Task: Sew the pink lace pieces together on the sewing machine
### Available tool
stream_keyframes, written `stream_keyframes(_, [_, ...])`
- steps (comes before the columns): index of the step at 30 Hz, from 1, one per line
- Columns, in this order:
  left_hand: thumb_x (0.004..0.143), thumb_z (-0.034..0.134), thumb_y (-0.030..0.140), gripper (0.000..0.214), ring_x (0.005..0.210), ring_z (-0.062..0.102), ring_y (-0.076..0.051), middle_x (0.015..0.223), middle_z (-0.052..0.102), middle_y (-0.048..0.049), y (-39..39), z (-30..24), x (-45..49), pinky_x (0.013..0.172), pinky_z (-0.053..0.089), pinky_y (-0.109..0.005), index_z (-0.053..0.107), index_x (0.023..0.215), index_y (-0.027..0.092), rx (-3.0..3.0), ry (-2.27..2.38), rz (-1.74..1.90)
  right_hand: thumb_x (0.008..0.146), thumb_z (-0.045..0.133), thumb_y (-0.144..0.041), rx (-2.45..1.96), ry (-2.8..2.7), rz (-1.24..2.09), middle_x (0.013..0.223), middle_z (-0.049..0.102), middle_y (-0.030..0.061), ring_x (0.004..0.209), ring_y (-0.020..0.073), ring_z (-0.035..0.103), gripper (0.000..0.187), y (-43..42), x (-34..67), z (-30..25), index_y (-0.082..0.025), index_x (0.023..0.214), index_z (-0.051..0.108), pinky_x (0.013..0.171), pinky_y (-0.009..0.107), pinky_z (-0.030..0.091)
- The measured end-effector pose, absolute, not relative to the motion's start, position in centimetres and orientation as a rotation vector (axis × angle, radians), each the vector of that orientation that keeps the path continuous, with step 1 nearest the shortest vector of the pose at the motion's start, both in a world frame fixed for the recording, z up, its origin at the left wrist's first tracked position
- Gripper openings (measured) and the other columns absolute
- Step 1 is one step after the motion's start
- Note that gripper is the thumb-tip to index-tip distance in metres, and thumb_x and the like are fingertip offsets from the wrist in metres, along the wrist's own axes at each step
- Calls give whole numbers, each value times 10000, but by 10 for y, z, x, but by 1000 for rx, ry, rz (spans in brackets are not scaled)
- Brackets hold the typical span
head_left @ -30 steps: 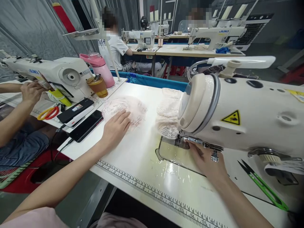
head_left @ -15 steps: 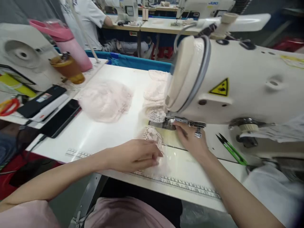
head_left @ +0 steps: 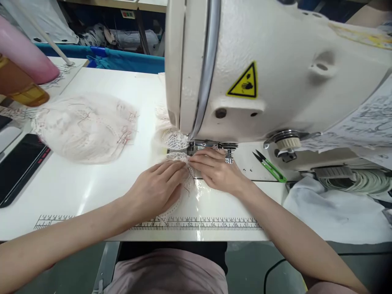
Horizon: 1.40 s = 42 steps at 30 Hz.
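My left hand lies on a small pale pink lace piece on the white sewing table, fingers pressed down on it and pointing toward the needle. My right hand rests beside it, fingertips holding the lace's edge just in front of the presser foot of the white sewing machine. More lace lies behind the foot, partly hidden by the machine head.
A pile of pink lace cups sits to the left. A black phone lies at the left edge, an amber cup and pink bottle behind. Green thread snips lie right of the needle. A ruler strip lines the front edge.
My left hand left the lace pile, brought a lace piece to the needle area and now presses it there. My right hand stayed at the presser foot. The view tilted down and closer.
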<state>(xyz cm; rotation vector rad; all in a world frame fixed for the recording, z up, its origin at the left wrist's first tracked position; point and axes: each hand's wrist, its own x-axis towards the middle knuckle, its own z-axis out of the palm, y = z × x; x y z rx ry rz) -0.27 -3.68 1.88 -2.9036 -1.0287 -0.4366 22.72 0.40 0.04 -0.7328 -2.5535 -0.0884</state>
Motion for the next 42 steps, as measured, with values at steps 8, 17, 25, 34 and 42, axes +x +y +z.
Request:
stream_keyframes(8, [1000, 457, 366, 471, 1265, 549, -289, 1390, 563, -122, -14, 5, 4, 1033, 485, -427, 524, 1363, 73, -2721, -1007, -369, 901, 550, -109, -978, -2544, -225, 1204, 700, 42, 1072, 183, 635, 326, -1, 231, -1, -234, 1173, 680, 861, 328, 496])
stream_keyframes(17, [981, 500, 379, 441, 1175, 601, -275, 1248, 664, -128, 5, 1, 3, 1008, 470, -401, 585, 1291, 77, -2739, -1019, -520, 899, 551, -129, -1033, -2468, -327, 1156, 717, 17, 1007, 181, 641, 318, 3, 230, -8, -255, 1165, 670, 900, 343, 492])
stream_keyframes(25, [988, 476, 385, 428, 1164, 605, -273, 1219, 675, -125, 6, 1, 3, 972, 480, -390, 593, 1275, 90, -2739, -1005, -541, 891, 587, -157, -1094, -2530, -292, 1211, 697, 24, 962, 172, 671, 375, 0, 230, -3, -268, 1247, 626, 809, 308, 533])
stream_keyframes(34, [1000, 452, 375, 416, 1176, 598, -266, 1244, 667, -112, 5, -1, 2, 1003, 459, -388, 603, 1261, 90, -2741, -1019, -531, 926, 516, -91, -921, -2576, -292, 1241, 684, 1, 1095, 179, 658, 274, 8, 230, -5, -158, 1141, 672, 868, 313, 569])
stream_keyframes(42, [993, 451, 411, 432, 1168, 596, -258, 1253, 662, -101, 5, -3, 2, 993, 469, -390, 596, 1263, 107, -2731, -1057, -552, 914, 520, -70, -886, -2562, -375, 1212, 699, 16, 1016, 163, 686, 271, 4, 227, 0, -154, 1119, 675, 825, 315, 566])
